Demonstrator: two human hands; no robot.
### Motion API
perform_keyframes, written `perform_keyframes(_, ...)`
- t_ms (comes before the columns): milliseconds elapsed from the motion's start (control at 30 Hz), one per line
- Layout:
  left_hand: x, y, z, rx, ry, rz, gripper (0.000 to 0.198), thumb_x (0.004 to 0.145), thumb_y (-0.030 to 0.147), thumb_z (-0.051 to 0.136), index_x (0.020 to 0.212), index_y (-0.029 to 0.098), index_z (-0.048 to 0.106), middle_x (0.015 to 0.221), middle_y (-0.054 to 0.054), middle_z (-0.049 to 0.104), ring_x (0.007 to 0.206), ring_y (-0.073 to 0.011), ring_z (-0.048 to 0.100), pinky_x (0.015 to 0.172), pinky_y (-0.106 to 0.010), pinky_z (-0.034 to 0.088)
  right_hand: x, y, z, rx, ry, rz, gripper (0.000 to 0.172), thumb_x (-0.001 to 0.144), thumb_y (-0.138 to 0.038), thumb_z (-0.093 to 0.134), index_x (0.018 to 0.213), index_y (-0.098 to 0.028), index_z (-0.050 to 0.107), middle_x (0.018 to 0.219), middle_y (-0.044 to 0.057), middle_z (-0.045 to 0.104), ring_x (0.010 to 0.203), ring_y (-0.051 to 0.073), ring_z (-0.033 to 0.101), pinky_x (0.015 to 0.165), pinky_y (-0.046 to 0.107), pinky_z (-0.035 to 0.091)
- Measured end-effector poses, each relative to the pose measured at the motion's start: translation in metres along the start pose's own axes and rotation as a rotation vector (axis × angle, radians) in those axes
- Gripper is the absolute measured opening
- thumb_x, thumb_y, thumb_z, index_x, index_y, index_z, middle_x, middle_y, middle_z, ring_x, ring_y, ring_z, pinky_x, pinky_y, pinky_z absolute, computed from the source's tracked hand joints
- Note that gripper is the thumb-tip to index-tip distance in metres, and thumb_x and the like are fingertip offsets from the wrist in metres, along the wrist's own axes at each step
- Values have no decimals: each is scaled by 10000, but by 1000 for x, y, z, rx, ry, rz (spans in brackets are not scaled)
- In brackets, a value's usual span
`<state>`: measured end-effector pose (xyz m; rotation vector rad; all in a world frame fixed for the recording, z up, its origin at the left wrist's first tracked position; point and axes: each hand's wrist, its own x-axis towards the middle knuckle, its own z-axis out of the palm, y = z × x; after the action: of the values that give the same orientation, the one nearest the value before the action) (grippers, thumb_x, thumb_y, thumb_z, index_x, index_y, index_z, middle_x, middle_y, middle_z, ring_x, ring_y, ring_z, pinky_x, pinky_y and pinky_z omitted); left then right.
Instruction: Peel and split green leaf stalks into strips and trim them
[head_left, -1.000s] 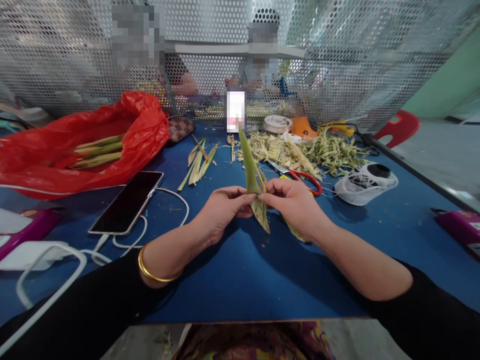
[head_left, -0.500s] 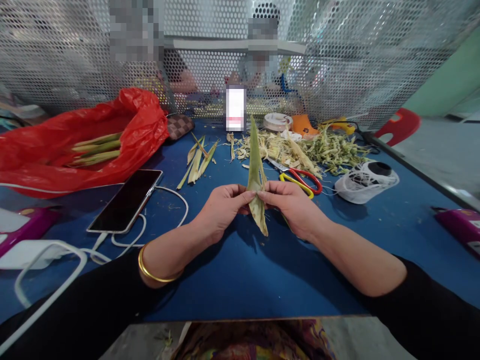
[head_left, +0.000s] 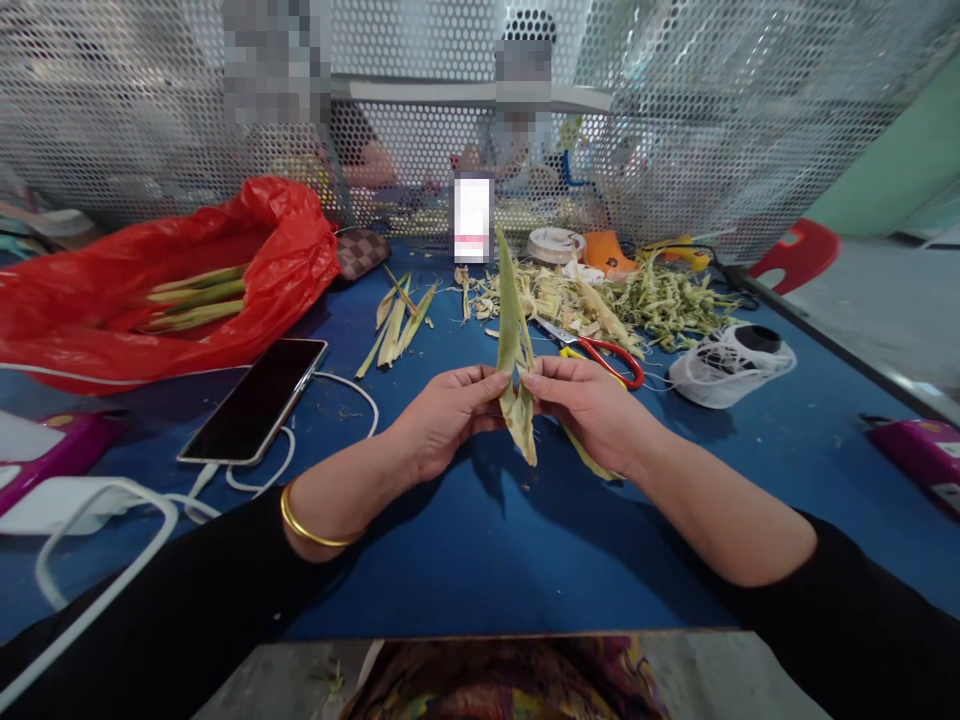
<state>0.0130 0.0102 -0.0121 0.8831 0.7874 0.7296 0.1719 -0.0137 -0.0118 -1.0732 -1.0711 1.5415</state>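
A long, pointed pale green dried leaf (head_left: pixel 510 315) stands upright between my hands above the blue table, its crumpled yellowish base hanging below my thumbs. My left hand (head_left: pixel 454 415) pinches its left side, and my right hand (head_left: pixel 589 405) grips a narrow strip on its right. Between the thumbs the leaf is torn apart in a gap, though the base still joins. Another yellowish-green strip (head_left: pixel 589 455) pokes out under my right hand. Just behind that hand lie scissors (head_left: pixel 611 362) with red and yellow handles, partly covered by it.
A red plastic bag (head_left: pixel 292 235) holding stalks is at left, near a phone (head_left: pixel 255 400) on a white cable. Several leaf pieces (head_left: pixel 397 325) and a pile of shreds (head_left: pixel 559 295) lie behind. White thread (head_left: pixel 720 370) sits right. Perforated metal panels (head_left: pixel 420 140) stand at the back.
My thumbs have moved slightly apart, and a split has opened in the leaf between them. The strip under my right hand now shows more.
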Motion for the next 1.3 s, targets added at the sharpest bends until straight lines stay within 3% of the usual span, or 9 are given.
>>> perform_keyframes(200, -4, -1, 2, 182, 30, 93, 222, 758, 348, 691, 782, 134, 637, 748, -50, 683, 695, -136, 633, 659, -249, 493, -1, 2, 2, -153, 71, -108, 203, 717, -328, 692, 649, -169, 586, 620, -26, 569, 578, 98, 499, 595, 240, 408)
perform_keyframes(300, -6, -3, 3, 284, 49, 116, 214, 690, 306, 749, 773, 129, 664, 747, -36, 671, 689, -126, 617, 651, -234, 486, -1, 3, 2, -199, 116, -140, 171, 731, -302, 667, 662, -166, 589, 618, -20, 568, 591, 109, 504, 602, 250, 411)
perform_keyframes(400, -7, -4, 5, 240, 91, 96, 209, 671, 296, 761, 709, 124, 649, 675, -13, 643, 611, -102, 588, 611, -226, 490, 0, 4, 2, -164, 121, -162, 181, 724, -310, 680, 663, -167, 586, 628, -14, 574, 603, 115, 511, 609, 255, 418)
perform_keyframes(667, -3, -4, 6, 19, 80, -6, 237, 651, 251, 782, 668, 123, 583, 604, 2, 629, 527, -83, 576, 560, -207, 499, 0, 3, 2, 38, 66, -95, 271, 657, -366, 764, 629, -173, 576, 601, -37, 511, 564, 98, 465, 608, 257, 401)
perform_keyframes(933, -2, -5, 5, 136, 157, 94, 196, 701, 272, 744, 696, 126, 613, 634, -4, 640, 550, -84, 580, 583, -212, 491, -1, 0, 3, 53, 55, -52, 238, 660, -333, 741, 633, -164, 576, 643, -21, 541, 594, 101, 476, 634, 258, 400)
perform_keyframes(1300, 0, -8, 3, 280, 320, 156, 221, 617, 270, 784, 646, 136, 611, 590, 8, 606, 533, -87, 551, 601, -247, 499, -4, -2, 7, 47, 38, -44, 193, 723, -281, 661, 621, -165, 545, 621, -24, 505, 589, 96, 462, 604, 243, 377)
